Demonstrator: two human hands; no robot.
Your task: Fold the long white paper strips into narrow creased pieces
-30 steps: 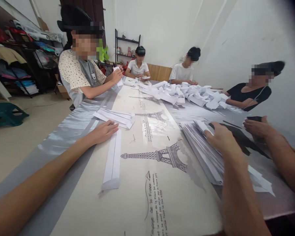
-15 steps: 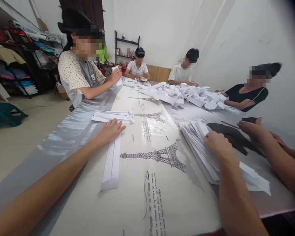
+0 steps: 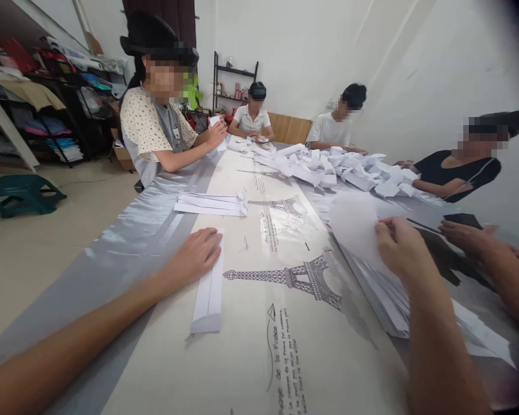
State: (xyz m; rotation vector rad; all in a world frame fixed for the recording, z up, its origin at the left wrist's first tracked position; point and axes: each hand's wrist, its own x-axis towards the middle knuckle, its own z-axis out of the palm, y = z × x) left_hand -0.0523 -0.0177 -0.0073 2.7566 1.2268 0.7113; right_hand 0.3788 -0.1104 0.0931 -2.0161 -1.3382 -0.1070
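My left hand [image 3: 199, 252] lies flat with fingers extended on the upper part of a folded paper strip [image 3: 207, 302], which rests lengthwise on the printed tablecloth. Just beyond it sits a small group of similar folded strips [image 3: 210, 204], laid crosswise. On the right, my right hand [image 3: 401, 245] pinches the edge of a white paper sheet [image 3: 353, 222] between thumb and fingers. That sheet is partly lifted over a fanned stack of white paper [image 3: 383, 308]. The underside of the sheet and part of the stack are hidden.
A large heap of folded white paper [image 3: 337, 164] covers the table's far right. Several people sit around the table, one at the left holding folded paper [image 3: 219, 132]. Another person's hands [image 3: 473, 239] are close to my right arm. A green stool [image 3: 23, 195] stands on the floor.
My right hand has raised a sheet from the stack. My left hand has drawn back from the crosswise strips and now lies wholly by the lengthwise one. The view has shifted slightly.
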